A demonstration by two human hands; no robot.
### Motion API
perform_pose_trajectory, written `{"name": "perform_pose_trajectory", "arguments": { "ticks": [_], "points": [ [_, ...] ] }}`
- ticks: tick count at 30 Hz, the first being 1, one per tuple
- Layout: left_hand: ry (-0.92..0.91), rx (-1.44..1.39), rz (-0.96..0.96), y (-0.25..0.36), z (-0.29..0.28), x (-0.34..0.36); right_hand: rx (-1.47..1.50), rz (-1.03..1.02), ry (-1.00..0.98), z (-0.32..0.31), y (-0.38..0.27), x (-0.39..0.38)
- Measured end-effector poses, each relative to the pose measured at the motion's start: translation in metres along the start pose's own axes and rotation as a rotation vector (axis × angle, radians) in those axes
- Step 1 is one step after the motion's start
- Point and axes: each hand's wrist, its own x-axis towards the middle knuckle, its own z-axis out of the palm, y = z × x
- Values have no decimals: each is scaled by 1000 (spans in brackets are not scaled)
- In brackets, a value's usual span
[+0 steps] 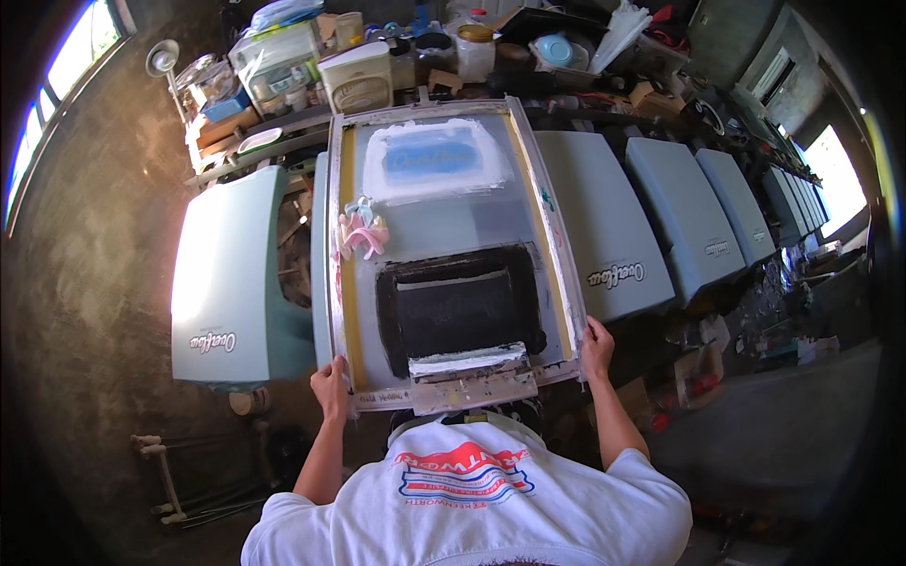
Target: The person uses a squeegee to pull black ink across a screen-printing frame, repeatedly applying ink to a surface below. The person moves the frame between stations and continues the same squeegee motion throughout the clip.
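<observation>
A large screen printing frame [547, 203] lies in front of me, its long sides running away from me. My left hand [330, 387] is closed around its near left corner. On the right rail, close to the near corner, my right hand [596, 349] is closed as well. The mesh shows a blue lettered patch bordered in white [429, 158] at the far end and a black inked patch [458, 307] at the near end. What looks like a squeegee [477, 389], streaked with white, rests across the near end. A crumpled pink and pale blue rag [363, 231] sits by the left rail.
Light blue printed panels stand in a row: one to the left [226, 274], others to the right, including a near one [604, 217] and a farther one [684, 212]. Behind is a cluttered shelf with jars [475, 55] and bins. A pipe rack [203, 476] stands low at left.
</observation>
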Motion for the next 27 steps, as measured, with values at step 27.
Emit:
{"name": "perform_pose_trajectory", "arguments": {
  "ticks": [27],
  "points": [
    [66,140,-20,198,714,-504,-79,-47,-95,-582,497,493]
  ]
}}
